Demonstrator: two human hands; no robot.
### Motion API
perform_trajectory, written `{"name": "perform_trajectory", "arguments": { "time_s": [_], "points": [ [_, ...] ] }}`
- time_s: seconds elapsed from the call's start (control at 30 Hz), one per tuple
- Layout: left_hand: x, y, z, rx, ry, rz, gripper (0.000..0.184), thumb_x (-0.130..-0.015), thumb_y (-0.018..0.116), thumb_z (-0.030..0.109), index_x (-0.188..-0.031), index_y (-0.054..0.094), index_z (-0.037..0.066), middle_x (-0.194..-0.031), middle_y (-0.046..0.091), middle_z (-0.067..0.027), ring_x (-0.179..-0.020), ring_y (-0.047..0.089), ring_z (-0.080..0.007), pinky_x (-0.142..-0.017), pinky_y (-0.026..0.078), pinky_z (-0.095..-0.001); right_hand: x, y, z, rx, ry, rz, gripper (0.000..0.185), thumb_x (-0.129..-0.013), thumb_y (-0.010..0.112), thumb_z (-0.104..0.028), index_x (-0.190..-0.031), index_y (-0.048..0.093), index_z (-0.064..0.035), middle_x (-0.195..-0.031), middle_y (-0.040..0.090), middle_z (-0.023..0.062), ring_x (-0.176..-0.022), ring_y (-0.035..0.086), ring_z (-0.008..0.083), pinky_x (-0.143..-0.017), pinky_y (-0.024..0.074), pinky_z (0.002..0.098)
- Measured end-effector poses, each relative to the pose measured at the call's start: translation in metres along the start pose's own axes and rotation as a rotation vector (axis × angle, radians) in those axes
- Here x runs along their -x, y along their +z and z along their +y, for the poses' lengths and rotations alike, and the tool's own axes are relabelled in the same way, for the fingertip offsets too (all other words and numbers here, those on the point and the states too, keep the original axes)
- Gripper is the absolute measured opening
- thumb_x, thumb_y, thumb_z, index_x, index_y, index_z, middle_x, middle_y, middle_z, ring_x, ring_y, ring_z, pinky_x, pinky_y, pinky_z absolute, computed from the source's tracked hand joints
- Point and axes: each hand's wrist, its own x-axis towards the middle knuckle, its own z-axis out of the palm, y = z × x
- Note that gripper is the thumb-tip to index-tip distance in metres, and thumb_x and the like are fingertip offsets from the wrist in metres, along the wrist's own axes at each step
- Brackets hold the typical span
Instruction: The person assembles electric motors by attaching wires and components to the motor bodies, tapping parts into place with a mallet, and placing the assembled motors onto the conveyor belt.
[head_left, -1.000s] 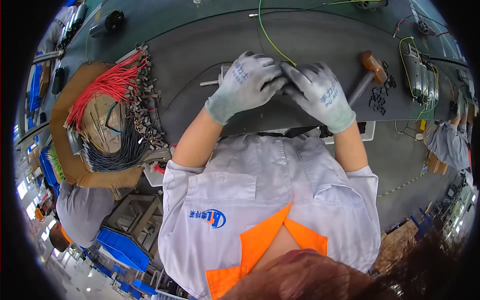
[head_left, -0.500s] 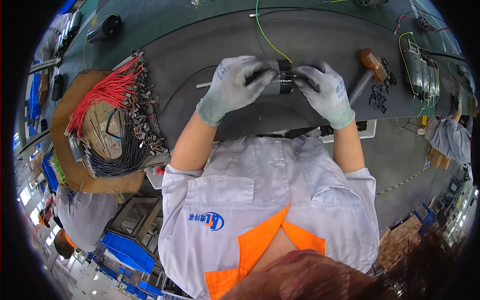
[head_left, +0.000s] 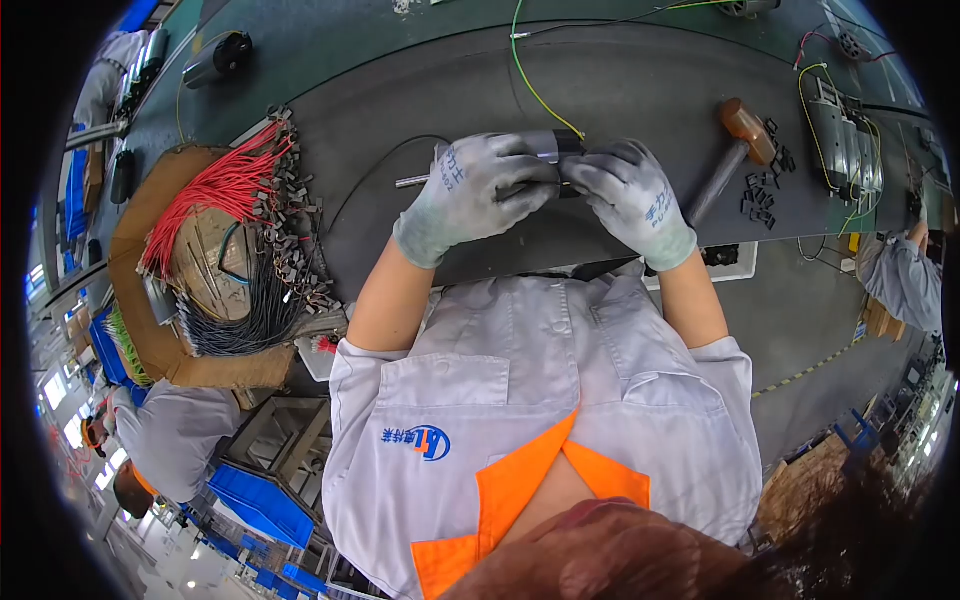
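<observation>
A grey cylindrical motor (head_left: 541,146) lies crosswise on the dark bench mat, its metal shaft (head_left: 411,182) pointing left. Over its body is my left hand (head_left: 485,190) in a white glove with grey fingertips, fingers curled around it. A green-yellow wire (head_left: 545,104) runs up from the motor's black right end. At that end my gloved right hand (head_left: 632,195) has thumb and fingers pinched together, close to the left fingertips. Whatever sits between the right fingers is hidden. A black cable (head_left: 375,167) curves out to the left of the motor.
Left stands a cardboard box (head_left: 130,290) with red wires (head_left: 215,195) and black wires (head_left: 240,325). A mallet (head_left: 745,125) lies right, beside small black clips (head_left: 760,200). Several motors (head_left: 840,140) stand farther right. Co-workers (head_left: 180,430) are at both sides.
Both hands have moved slightly down toward my body, and the motor's end has shifted with them. My right fingers now cover the metal terminals that showed before.
</observation>
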Motion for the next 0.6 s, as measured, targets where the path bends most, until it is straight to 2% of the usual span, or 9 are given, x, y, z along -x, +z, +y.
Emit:
{"name": "perform_trajectory", "arguments": {
  "time_s": [0.1,0.23,0.33,0.53,0.6],
  "points": [
    [0.000,0.001,-0.001,-0.035,-0.001,0.000,0.013,-0.080,0.079,0.015,-0.091,0.076,0.008,-0.088,0.069,-0.0085,-0.078,0.070,-0.0278,-0.068,0.056,-0.0397,0.006,0.005,0.002,0.024,-0.051,0.076,0.046,-0.064,0.079,-0.002,-0.108,0.072,-0.0076,-0.104,0.074,0.0068,-0.097,0.069,0.0307,-0.089,0.0540,0.0456],
    [-0.001,0.004,0.001,-0.087,-0.016,-0.027,0.013,-0.080,0.079,0.017,-0.090,0.076,0.010,-0.089,0.070,-0.0070,-0.079,0.070,-0.0278,-0.070,0.055,-0.0404,0.011,0.016,0.004,-0.026,0.006,0.130,0.042,-0.064,0.080,-0.003,-0.105,0.072,-0.0086,-0.106,0.073,0.0052,-0.100,0.069,0.0296,-0.090,0.0538,0.0457],
    [-0.003,0.002,0.000,-0.140,-0.078,-0.115,0.016,-0.084,0.078,0.022,-0.095,0.077,0.011,-0.095,0.071,-0.0069,-0.087,0.070,-0.0287,-0.080,0.055,-0.0431,0.011,0.020,0.006,0.000,-0.016,0.172,0.039,-0.065,0.080,-0.004,-0.103,0.073,-0.0092,-0.105,0.073,0.0046,-0.101,0.068,0.0293,-0.091,0.0537,0.0457],
    [-0.002,0.008,0.000,-0.205,-0.084,-0.107,0.020,-0.083,0.079,0.025,-0.097,0.076,0.011,-0.099,0.072,-0.0077,-0.095,0.070,-0.0302,-0.090,0.052,-0.0468,0.011,0.024,0.013,0.040,-0.063,0.252,0.035,-0.068,0.081,-0.006,-0.102,0.073,-0.0113,-0.105,0.072,0.0039,-0.103,0.068,0.0295,-0.095,0.0519,0.0487],
    [-0.002,0.006,0.001,-0.226,-0.098,-0.123,0.022,-0.082,0.079,0.027,-0.098,0.076,0.012,-0.104,0.073,-0.0082,-0.099,0.070,-0.0309,-0.093,0.051,-0.0476,0.008,0.019,0.007,0.110,-0.080,0.210,0.040,-0.067,0.085,-0.013,-0.105,0.074,-0.0171,-0.112,0.071,0.0050,-0.110,0.066,0.0280,-0.110,0.0391,0.0594]
  ]
}}
